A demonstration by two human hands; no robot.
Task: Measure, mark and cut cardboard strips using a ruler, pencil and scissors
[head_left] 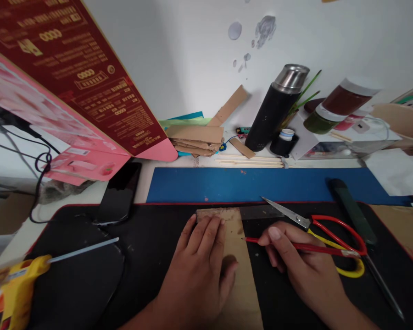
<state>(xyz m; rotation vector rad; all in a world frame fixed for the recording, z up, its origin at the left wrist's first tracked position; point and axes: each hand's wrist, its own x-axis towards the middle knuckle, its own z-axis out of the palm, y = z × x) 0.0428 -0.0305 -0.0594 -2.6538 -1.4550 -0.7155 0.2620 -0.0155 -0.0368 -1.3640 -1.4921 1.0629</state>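
Note:
My left hand (201, 259) lies flat on a strip of brown cardboard (242, 293), its fingertips at the strip's far end on a rough-edged cardboard piece (218, 213). The thumb rests apart from the fingers on the strip. My right hand (296, 256) is closed around a red pencil (309, 248), whose tip points left toward the strip's right edge. Just beyond that hand lie scissors (298, 219) with one red and one yellow handle, blades part way apart. A dark, see-through flat strip (259, 212) sticks out right of the cardboard's far end.
A yellow glue gun (24, 288) lies at left, a black phone (119, 192) behind it. A red and pink box (99, 87) stands at back left. A black flask (275, 110), paint jars (340, 103) and stacked cardboard (194, 140) line the wall. A dark green-handled tool (356, 213) lies at right.

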